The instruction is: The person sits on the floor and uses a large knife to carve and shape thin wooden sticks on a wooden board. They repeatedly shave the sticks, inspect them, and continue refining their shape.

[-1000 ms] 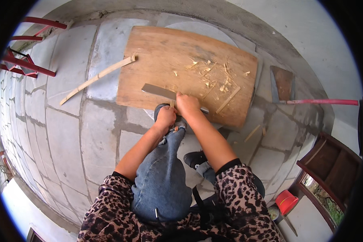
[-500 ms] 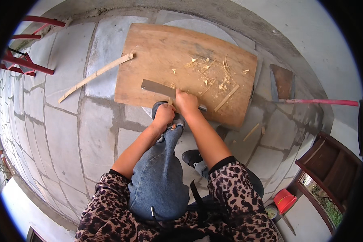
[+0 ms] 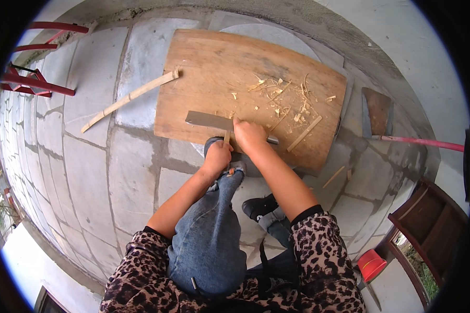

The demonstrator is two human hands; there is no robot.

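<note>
My right hand (image 3: pixel 250 138) grips a steel cleaver (image 3: pixel 208 119), its broad blade pointing left over the near edge of the wooden board (image 3: pixel 183 104). Just below, my left hand (image 3: pixel 218 156) is closed on a short bamboo piece (image 3: pixel 226 136), which stands up under the blade, above a dark shoe (image 3: pixel 212 143) and my denim-covered leg (image 3: pixel 209 229). Whether blade and bamboo touch is unclear. Bamboo shavings (image 3: pixel 277 99) and a narrow strip (image 3: pixel 304 133) lie on the board's right part.
A long bamboo strip (image 3: pixel 125 101) leans to the board's left edge over stone paving (image 3: pixel 86 177). Red metal frames (image 3: pixel 39 83) stand upper left. A shovel (image 3: pixel 376 112) with a pink handle lies right; a red bucket (image 3: pixel 372 266) and dark wooden furniture (image 3: pixel 425 224) are lower right.
Both hands keep their grips on cleaver and bamboo, moving only slightly. The board and surroundings have shifted a little rightward in the picture.
</note>
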